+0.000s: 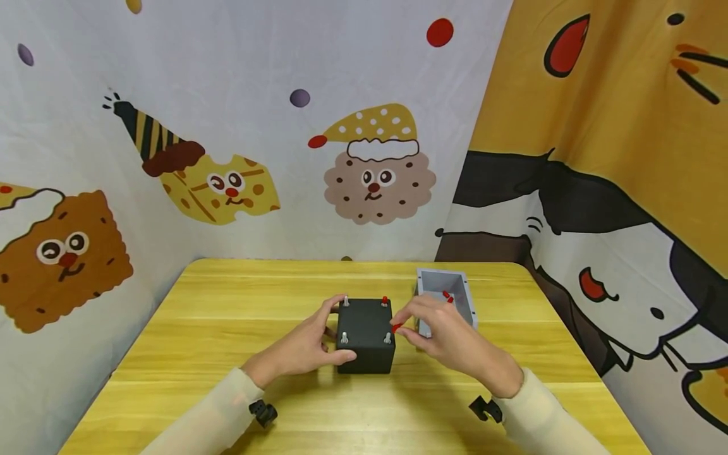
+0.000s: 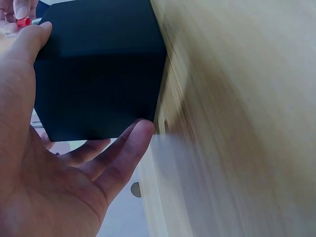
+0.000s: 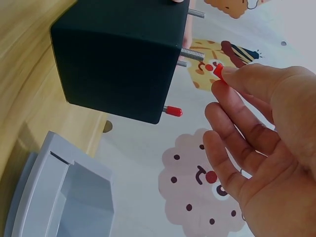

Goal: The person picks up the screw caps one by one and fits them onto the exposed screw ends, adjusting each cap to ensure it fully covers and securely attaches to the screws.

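Note:
A black box stands on the table with a threaded metal stud rising at each top corner. The far right stud wears a small red cap; the near left stud, near right stud and far left stud are bare. My left hand grips the box's left side, thumb at the near corner and fingers round the far side. Between thumb and index finger, my right hand pinches another red cap. In the right wrist view that cap is just off the tip of a bare stud.
Right of the box is a grey open bin, partly behind my right hand, with a few loose red caps inside. The wooden table ends at a printed cloth backdrop.

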Available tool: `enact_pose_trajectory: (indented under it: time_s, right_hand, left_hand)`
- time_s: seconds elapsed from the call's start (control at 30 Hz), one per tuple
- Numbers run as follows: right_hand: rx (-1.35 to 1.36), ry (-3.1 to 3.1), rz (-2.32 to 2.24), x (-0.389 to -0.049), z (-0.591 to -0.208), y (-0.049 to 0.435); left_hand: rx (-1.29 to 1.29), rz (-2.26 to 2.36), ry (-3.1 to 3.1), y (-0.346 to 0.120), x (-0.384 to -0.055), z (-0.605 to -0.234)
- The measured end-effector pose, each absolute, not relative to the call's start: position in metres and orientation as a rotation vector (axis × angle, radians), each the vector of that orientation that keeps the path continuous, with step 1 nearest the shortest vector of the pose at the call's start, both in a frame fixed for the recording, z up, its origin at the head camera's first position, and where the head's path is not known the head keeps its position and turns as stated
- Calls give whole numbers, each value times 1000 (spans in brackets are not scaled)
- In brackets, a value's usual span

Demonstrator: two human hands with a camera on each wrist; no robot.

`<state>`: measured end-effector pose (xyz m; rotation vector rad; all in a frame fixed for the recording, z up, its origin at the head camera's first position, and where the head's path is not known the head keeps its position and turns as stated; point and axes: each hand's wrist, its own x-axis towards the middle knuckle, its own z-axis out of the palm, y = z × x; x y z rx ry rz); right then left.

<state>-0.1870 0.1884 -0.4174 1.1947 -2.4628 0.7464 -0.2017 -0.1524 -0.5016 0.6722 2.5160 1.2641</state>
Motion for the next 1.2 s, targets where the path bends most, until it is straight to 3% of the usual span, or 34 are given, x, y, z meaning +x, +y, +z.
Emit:
enact_pose_trajectory:
  time_s: [1.2]
  right_hand:
    - [1256,-2490,751,-186,-423,179]
  left_hand:
    - [696,1256,2535,-151,-201,-502]
